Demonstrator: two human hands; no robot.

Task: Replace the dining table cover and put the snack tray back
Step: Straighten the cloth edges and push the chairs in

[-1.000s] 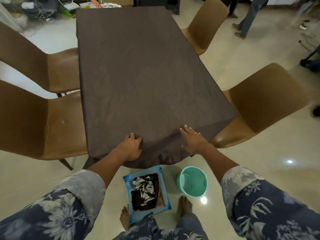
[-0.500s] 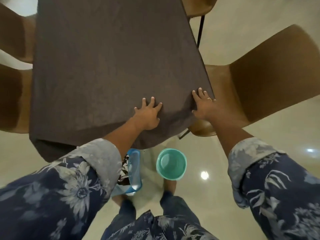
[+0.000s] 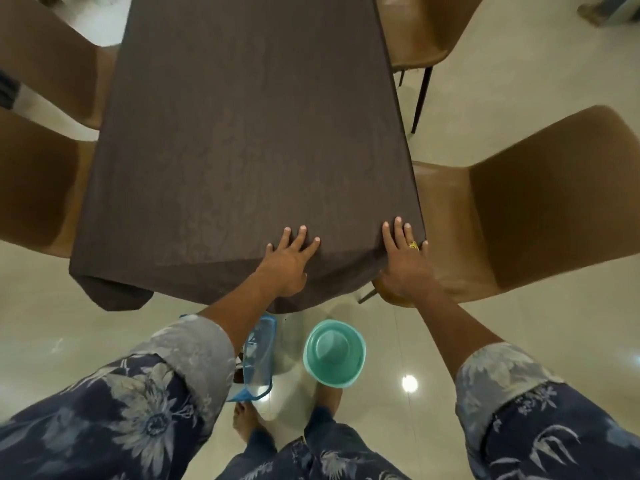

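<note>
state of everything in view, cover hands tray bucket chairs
table cover, spread flat, near edge hanging down
left hand, flat on the cover, fingers spread
right hand, flat on the cover's near right corner
blue tray, on the floor, partly hidden by the left sleeve
teal bucket, upright on the floor, looks empty
chairs, standing along both sides of the cover

Brown chairs (image 3: pixel 536 202) stand on a glossy cream floor (image 3: pixel 519 81).

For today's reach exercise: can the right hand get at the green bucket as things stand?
Probably yes, with a bend: the right hand rests flat on the table cover, holding nothing, and the green bucket stands on open floor below.
</note>
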